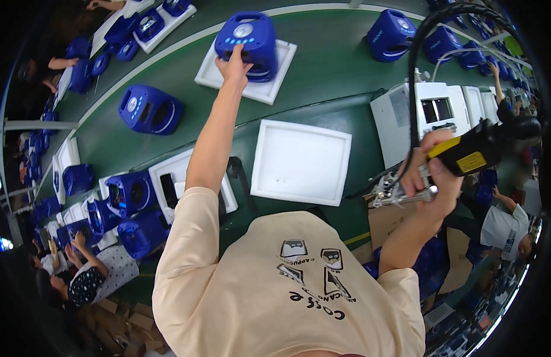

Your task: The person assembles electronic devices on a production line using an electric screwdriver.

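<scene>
My left hand (231, 70) reaches out to a blue portable speaker (260, 30) with a round silver dial and a row of lit buttons. Its index finger rests on the button row, the other fingers apart near the casing's lower edge. The speaker stands on a white foam tray (281, 68). On the right, my right hand (433, 172) is closed around a yellow-and-black device (471, 149) that looks like a handheld scanner. A thick black cable (414, 89) loops above it. Shiny metal parts (394, 193) lie beside that hand, partly hidden by its fingers.
In front of me lies a white foam tray (302, 160). Another blue speaker (149, 110) stands left, one more (391, 35) far right. A white machine (427, 113) is on the right. Beside my left arm, a dark phone-like object (168, 190) rests on foam. Other people work on both sides.
</scene>
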The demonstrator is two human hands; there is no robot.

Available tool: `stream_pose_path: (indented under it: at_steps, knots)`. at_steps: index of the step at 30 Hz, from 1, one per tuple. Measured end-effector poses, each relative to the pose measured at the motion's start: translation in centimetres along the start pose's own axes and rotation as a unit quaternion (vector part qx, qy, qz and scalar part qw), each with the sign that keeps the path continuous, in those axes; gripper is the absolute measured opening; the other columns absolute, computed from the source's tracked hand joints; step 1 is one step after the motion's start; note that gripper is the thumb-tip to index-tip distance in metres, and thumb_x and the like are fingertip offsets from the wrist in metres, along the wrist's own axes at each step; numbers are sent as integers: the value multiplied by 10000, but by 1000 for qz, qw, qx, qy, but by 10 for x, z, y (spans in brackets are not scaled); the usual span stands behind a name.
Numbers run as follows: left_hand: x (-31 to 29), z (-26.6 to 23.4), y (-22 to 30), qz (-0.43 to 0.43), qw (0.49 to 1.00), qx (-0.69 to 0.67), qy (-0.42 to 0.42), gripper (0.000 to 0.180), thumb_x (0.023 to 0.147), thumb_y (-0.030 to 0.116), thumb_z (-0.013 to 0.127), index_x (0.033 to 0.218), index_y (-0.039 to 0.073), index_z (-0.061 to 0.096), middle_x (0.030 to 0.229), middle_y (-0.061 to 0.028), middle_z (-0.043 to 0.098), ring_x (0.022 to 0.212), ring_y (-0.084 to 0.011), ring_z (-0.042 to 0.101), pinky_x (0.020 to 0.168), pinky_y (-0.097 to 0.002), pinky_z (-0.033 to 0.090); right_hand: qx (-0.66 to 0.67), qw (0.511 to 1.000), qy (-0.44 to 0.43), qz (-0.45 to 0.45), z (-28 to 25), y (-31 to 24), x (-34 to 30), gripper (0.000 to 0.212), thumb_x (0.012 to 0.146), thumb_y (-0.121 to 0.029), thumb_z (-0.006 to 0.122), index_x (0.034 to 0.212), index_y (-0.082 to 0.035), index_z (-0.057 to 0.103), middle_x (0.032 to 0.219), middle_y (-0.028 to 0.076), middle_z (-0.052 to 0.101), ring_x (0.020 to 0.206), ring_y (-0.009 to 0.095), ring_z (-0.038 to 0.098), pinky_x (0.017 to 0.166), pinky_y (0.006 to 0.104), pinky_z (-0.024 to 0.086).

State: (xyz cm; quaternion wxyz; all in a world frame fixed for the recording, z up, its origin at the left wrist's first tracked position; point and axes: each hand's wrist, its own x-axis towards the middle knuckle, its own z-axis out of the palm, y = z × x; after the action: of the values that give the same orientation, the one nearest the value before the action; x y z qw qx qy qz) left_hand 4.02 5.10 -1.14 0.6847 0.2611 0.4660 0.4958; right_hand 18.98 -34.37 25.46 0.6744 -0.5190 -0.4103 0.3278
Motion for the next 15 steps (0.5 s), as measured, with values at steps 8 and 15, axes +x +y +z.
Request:
stream_pose_path:
  at_steps: [8, 15]
  knots:
    - [26, 12, -38, 32, 998, -8, 46, 1038, 773, 214, 868, 1482, 123, 115, 1379, -211, 426, 1127, -389, 612, 907, -550, 568, 72, 996, 47, 1, 22, 20, 11, 148, 886, -1, 618, 1013, 35, 551, 646, 35, 536, 468, 98, 511, 455, 221, 410]
    - [-32, -21, 9, 17, 988, 132, 73, 848, 842, 323, 815, 1408, -51, 307, 1180, -203, 571, 975, -257, 644, 810, -340, 541, 32, 999, 19, -12, 55, 46, 35, 311, 941, 18, 599, 1237, 19, 505, 807, 27, 577, 701, 124, 620, 667, 253, 481]
